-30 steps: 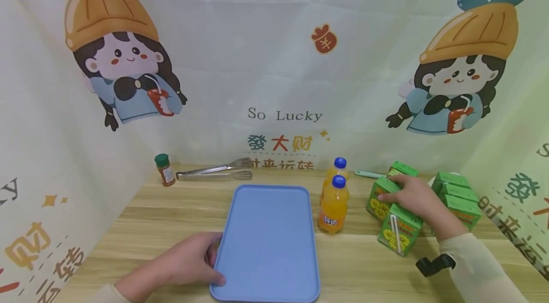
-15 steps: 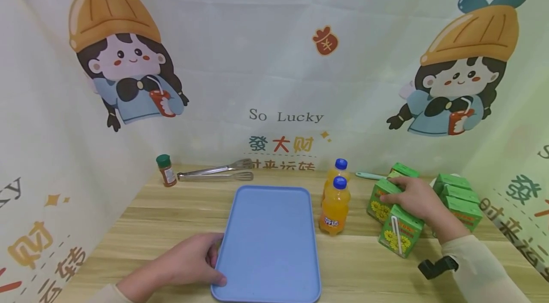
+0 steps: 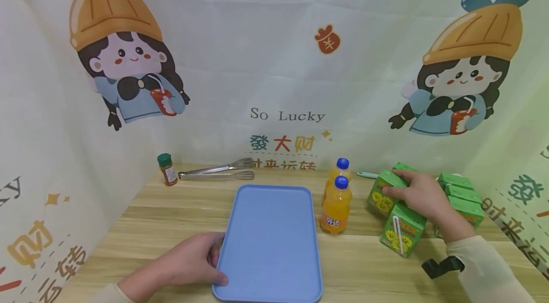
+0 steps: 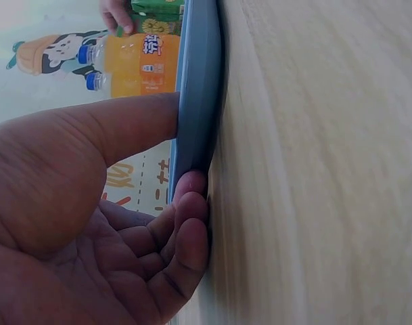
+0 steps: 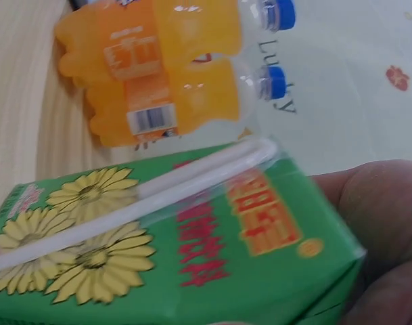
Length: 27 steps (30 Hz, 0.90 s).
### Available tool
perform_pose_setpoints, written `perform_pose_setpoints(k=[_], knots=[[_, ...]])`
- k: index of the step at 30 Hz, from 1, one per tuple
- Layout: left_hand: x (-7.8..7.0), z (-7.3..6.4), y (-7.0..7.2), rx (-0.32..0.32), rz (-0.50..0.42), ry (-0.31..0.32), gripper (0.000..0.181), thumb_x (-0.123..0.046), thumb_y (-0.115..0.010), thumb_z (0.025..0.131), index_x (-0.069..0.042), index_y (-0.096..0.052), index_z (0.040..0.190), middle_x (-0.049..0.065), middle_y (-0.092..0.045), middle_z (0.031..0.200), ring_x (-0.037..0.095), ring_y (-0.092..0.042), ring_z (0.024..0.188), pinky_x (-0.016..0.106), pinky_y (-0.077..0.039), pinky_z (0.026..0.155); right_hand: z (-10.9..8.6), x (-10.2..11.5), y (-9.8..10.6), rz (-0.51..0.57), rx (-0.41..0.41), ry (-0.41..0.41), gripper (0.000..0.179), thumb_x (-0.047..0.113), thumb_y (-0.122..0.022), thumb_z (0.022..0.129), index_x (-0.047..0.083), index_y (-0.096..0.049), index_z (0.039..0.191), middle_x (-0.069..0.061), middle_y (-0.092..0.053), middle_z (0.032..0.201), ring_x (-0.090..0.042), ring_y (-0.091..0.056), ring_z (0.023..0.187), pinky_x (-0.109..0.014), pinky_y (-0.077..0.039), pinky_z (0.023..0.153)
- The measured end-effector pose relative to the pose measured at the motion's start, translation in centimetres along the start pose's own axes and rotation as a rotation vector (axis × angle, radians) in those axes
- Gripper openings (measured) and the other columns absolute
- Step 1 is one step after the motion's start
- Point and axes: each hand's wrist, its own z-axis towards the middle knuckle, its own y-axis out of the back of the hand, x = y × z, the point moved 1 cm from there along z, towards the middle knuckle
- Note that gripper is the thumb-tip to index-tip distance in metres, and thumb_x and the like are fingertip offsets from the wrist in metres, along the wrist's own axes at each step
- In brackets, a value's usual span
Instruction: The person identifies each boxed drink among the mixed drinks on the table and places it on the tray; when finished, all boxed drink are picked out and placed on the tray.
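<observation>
My left hand [image 3: 193,260] grips the left rim of a blue rectangular tray [image 3: 270,246]. In the left wrist view its thumb lies over the edge and the fingertips [image 4: 192,244] are at the underside, near the wooden surface. On the right, my right hand [image 3: 424,198] holds a green drink carton [image 3: 381,198] printed with yellow flowers, thumb on its near side. A second carton [image 3: 402,235], with a white straw on its face, stands just in front under the hand. It fills the right wrist view and hides the held one there.
Two orange soda bottles [image 3: 336,212] with blue caps stand between tray and cartons. More green cartons [image 3: 465,205] are grouped at the far right. Metal tongs [image 3: 216,172], a green-capped spice jar [image 3: 167,170] and a pale green handle [image 3: 367,175] lie along the back by the cloth.
The carton in my right hand has tilted and risen slightly, covering more of the carton behind it. My left hand keeps its hold on the tray.
</observation>
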Motion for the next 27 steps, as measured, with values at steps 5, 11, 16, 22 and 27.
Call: perform_pose_setpoints(k=[5,11,16,22,27], knots=[[0.0,0.0,0.0,-0.002,0.013,0.002,0.049,-0.027,-0.102,0.078,-0.011,-0.062,0.103,-0.003,-0.064,0.078,0.014,-0.059,0.068,0.029,-0.046,0.062,-0.4,0.9,0.5,0.100,-0.024,-0.008,0.081,0.043,-0.081,0.102,-0.005,-0.052,0.160,-0.034,-0.068,0.138,-0.027,-0.074,0.092,-0.041,-0.060,0.073],[-0.1,0.0,0.0,-0.008,0.013,0.011,0.055,-0.026,-0.102,0.077,-0.006,-0.065,0.113,-0.002,-0.064,0.078,0.015,-0.059,0.069,0.030,-0.046,0.062,-1.2,2.1,1.2,0.115,-0.068,0.027,0.077,0.046,-0.079,0.104,0.000,-0.054,0.161,-0.028,-0.072,0.137,-0.031,-0.073,0.101,-0.039,-0.056,0.075],[-0.2,-0.1,0.0,-0.010,0.013,0.008,0.060,-0.026,-0.102,0.077,-0.003,-0.065,0.118,-0.002,-0.064,0.078,0.015,-0.060,0.069,0.030,-0.046,0.062,-2.0,3.4,1.7,0.108,-0.105,0.063,0.075,0.044,-0.080,0.103,0.001,-0.056,0.160,-0.026,-0.074,0.136,-0.034,-0.073,0.109,-0.038,-0.056,0.079],[-0.2,0.0,0.1,-0.002,0.008,0.007,0.053,-0.027,-0.102,0.078,-0.008,-0.064,0.111,-0.002,-0.064,0.078,0.015,-0.059,0.069,0.030,-0.046,0.062,-3.3,5.2,2.2,0.073,-0.125,0.101,0.074,0.042,-0.084,0.101,0.003,-0.058,0.159,-0.021,-0.077,0.127,-0.028,-0.070,0.096,-0.036,-0.054,0.071],[-0.1,0.1,0.1,0.001,-0.008,0.017,0.056,-0.026,-0.102,0.078,-0.006,-0.065,0.115,-0.001,-0.064,0.078,0.016,-0.059,0.069,0.030,-0.045,0.062,-4.6,6.5,2.5,0.074,-0.116,0.147,0.068,0.039,-0.087,0.099,0.007,-0.063,0.155,-0.016,-0.079,0.122,-0.022,-0.068,0.088,-0.032,-0.053,0.067]])
